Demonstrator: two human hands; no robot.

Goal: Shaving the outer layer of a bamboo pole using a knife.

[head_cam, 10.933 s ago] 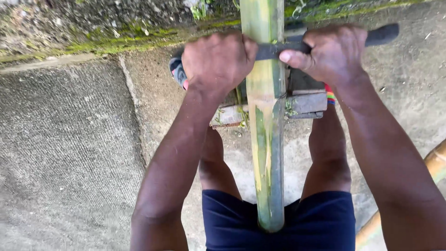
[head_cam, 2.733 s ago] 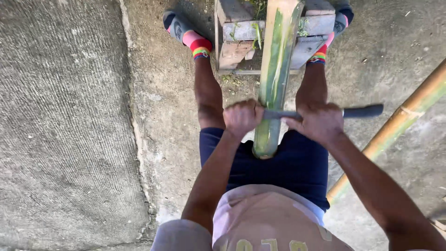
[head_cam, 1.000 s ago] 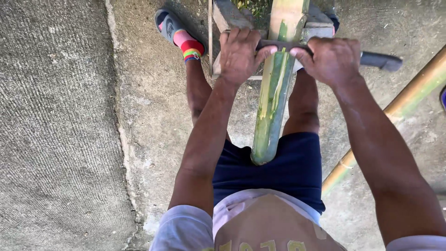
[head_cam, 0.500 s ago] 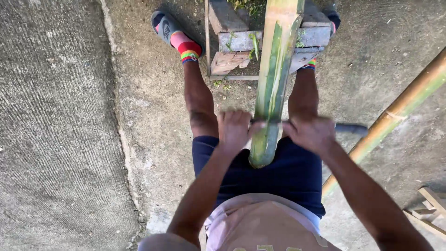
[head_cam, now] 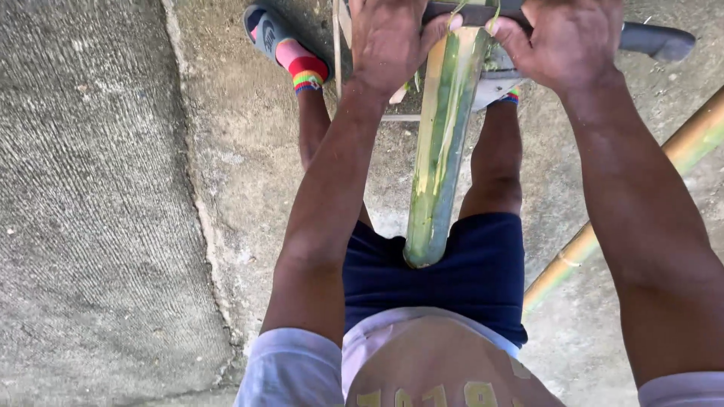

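A green bamboo pole (head_cam: 441,143), partly scraped pale, runs from between my thighs away to a wooden block at the top. Across it lies a dark two-handled scraping blade (head_cam: 648,38). My left hand (head_cam: 388,38) grips the blade's left end, just left of the pole. My right hand (head_cam: 566,41) grips the right handle, whose black end sticks out past my fingers. Both arms are stretched forward, with the blade at the far part of the pole. Thin green shavings curl up at the blade.
I sit on rough concrete (head_cam: 98,196) with legs apart. My left foot wears a grey sandal (head_cam: 268,34) over a striped sock. A second bamboo pole (head_cam: 641,188) lies diagonally on the ground at the right.
Half a second ago the blade was close to my lap; my hands have pushed it away along the pole to the far end. My head has also dropped closer.
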